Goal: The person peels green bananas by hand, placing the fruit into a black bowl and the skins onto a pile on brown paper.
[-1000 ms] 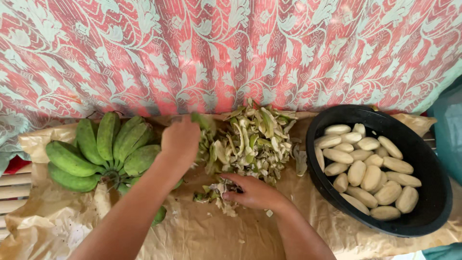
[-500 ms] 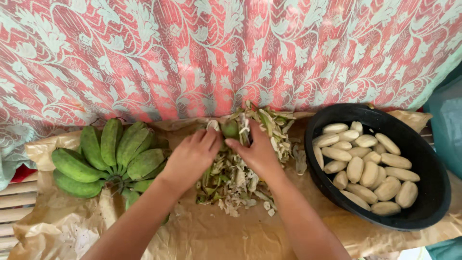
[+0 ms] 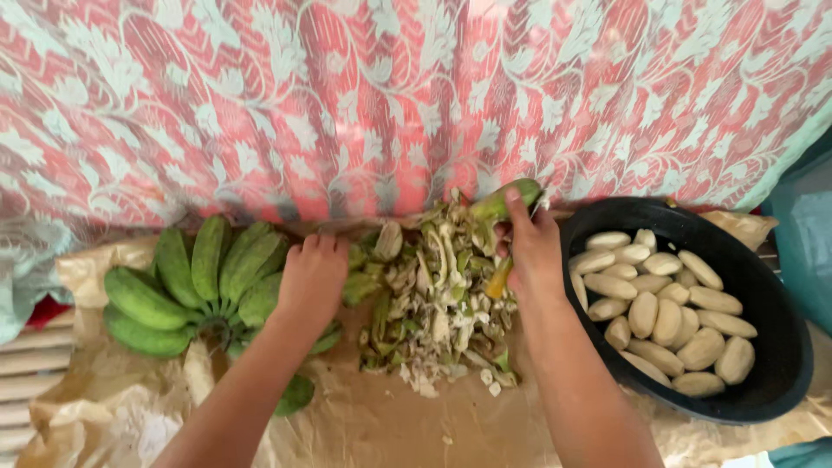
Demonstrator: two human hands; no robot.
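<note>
My right hand (image 3: 530, 251) grips a green banana (image 3: 503, 201) and what looks like a small knife with a yellowish handle (image 3: 500, 282), held above a heap of green peelings (image 3: 433, 295). My left hand (image 3: 314, 279) rests, fingers curled, on the right side of a bunch of green bananas (image 3: 186, 282), touching one of them. A black bowl (image 3: 780, 329) to the right holds several pale peeled bananas (image 3: 667, 308).
Crumpled brown paper (image 3: 390, 425) covers the work surface. A red and pale green floral cloth (image 3: 390, 95) hangs behind. A teal object (image 3: 802, 243) stands at the far right. White slats (image 3: 30, 364) show at the left edge.
My right hand has moved right and up from the peel heap, now holding a green banana. My left hand shifted left from the heap onto the banana bunch.
</note>
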